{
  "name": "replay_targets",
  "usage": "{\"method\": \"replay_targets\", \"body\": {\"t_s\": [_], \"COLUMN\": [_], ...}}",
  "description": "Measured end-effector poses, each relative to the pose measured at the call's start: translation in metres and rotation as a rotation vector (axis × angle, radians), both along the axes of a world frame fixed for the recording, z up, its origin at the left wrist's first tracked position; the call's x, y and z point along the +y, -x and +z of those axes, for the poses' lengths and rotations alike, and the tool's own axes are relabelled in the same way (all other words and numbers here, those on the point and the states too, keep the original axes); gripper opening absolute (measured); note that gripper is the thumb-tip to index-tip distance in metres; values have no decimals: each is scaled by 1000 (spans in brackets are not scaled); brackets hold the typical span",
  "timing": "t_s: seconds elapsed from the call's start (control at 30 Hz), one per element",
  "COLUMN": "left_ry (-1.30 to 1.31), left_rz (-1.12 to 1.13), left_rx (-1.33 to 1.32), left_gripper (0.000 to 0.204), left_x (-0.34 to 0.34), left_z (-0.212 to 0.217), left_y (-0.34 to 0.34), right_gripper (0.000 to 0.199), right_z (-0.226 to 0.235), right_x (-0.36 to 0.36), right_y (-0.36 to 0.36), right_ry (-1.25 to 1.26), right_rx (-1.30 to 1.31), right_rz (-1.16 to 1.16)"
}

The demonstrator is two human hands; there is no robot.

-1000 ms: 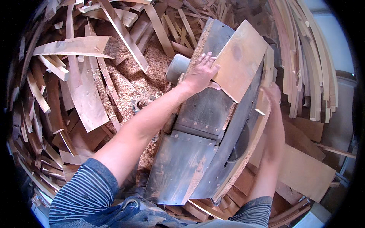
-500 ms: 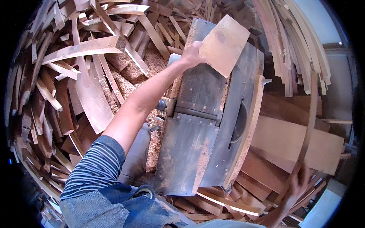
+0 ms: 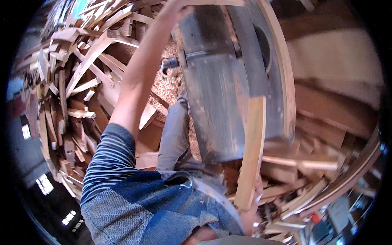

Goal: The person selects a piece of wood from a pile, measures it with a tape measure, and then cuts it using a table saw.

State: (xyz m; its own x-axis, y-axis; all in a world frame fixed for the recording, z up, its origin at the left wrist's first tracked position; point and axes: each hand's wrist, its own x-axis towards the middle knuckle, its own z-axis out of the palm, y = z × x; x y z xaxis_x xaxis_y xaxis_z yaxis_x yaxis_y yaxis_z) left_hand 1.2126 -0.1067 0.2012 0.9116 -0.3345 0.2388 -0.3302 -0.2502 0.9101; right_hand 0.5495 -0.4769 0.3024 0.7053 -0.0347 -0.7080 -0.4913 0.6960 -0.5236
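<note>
My left arm stretches up to the top edge, where my left hand [image 3: 178, 9] is partly cut off. It meets the near edge of a pale wooden board [image 3: 216, 2] at the far end of the planing machine's metal table [image 3: 216, 102]. Low on the right, my right hand [image 3: 257, 192] is wrapped round a narrow, slightly curved wooden piece [image 3: 251, 153]. That piece tilts upward, its upper end over the near right part of the machine table. Part of the right hand is hidden behind the wood.
Offcuts and strips [image 3: 92, 61] are heaped on the left, with shavings [image 3: 165, 90] beside the machine. A wooden fence [image 3: 286, 81] runs along its right side. Boards [image 3: 335, 106] lie to the right. My leg [image 3: 173, 134] stands against the machine's left side.
The view has swung down and right. My left hand and its board are now at the top edge. My right hand has come in from the far right to the machine's near end, holding wood.
</note>
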Motion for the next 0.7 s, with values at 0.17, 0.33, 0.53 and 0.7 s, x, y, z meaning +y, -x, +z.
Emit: {"method": "replay_targets", "body": {"t_s": [0.17,0.33,0.53,0.7], "left_ry": [405,319,485,403], "left_rz": [354,467,406,291], "left_rx": [649,819,989,1110], "left_gripper": [31,44,51,31], "left_x": [-7,-29,-83,-112], "left_z": [75,126,53,-1], "left_y": [260,521,695,719], "right_gripper": [67,64,58,58], "right_z": [-30,-10,-23,-4], "right_x": [-19,-50,-96,-106], "right_y": [27,51,103,138], "right_ry": [186,409,639,1141], "right_rx": [-9,-128,-182,-348], "right_rz": [64,95,163,196]}}
